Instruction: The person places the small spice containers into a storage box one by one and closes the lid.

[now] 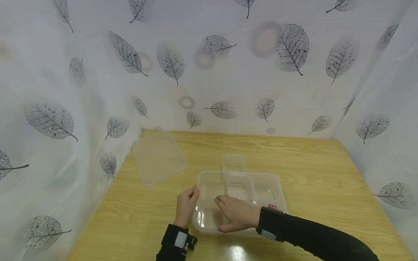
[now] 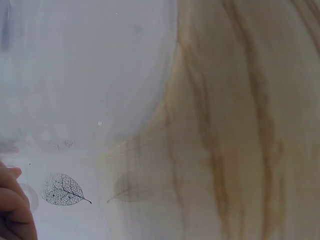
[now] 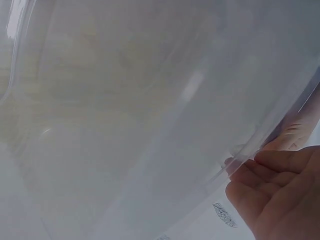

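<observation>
A clear plastic container (image 1: 212, 177) with several compartments lies on the table in front of me. My left hand (image 1: 187, 206) holds its left rim, fingers curled at the edge. Across its front half reaches my right hand (image 1: 239, 213), thumb apart from the fingers. In the right wrist view, the right hand (image 3: 282, 187) pinches a clear plastic edge, with the other hand (image 3: 300, 127) behind the wall. Curled fingers of the left hand (image 2: 12, 205) show in the left wrist view, beside the blurred container wall (image 2: 90, 70).
A clear flat lid (image 1: 160, 157) lies at the back left of the wooden table (image 1: 313, 174). Directly behind the container stands a small clear box (image 1: 233, 162). White leaf-patterned curtains (image 1: 209, 79) enclose the table at the back and sides.
</observation>
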`<action>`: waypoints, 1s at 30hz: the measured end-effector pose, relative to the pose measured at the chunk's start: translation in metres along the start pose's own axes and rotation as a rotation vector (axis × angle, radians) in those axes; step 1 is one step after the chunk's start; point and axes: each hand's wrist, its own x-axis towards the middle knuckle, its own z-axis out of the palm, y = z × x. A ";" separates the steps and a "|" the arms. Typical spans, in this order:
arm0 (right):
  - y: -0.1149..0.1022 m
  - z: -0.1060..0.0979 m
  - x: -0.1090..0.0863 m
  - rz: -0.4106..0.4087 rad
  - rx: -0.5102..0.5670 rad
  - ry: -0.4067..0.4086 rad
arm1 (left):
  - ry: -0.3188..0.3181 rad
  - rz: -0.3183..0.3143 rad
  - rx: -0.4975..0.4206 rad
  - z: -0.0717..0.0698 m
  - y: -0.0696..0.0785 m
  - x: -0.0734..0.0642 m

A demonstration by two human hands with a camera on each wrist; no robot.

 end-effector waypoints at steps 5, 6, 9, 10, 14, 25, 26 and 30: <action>0.000 -0.002 -0.001 -0.003 -0.017 0.003 | -0.006 -0.009 -0.005 0.000 0.000 0.000; 0.000 -0.002 -0.001 0.001 -0.019 0.004 | -0.005 -0.010 -0.004 0.000 0.000 0.000; 0.000 -0.007 -0.001 0.019 0.001 0.015 | -0.002 -0.006 0.001 0.000 0.000 0.000; 0.000 -0.009 -0.001 0.025 0.012 0.024 | 0.000 -0.006 0.002 0.000 0.000 0.000; 0.003 -0.020 0.000 0.038 0.060 0.077 | 0.001 -0.001 0.003 0.000 0.000 0.000; 0.024 -0.041 0.011 0.235 0.183 0.229 | -0.005 0.002 0.003 0.000 0.001 0.000; 0.027 -0.044 0.013 0.267 0.197 0.240 | -0.006 -0.003 0.002 0.000 0.001 0.000; 0.040 -0.054 0.020 0.410 0.264 0.259 | -0.010 -0.022 -0.004 0.000 0.001 0.000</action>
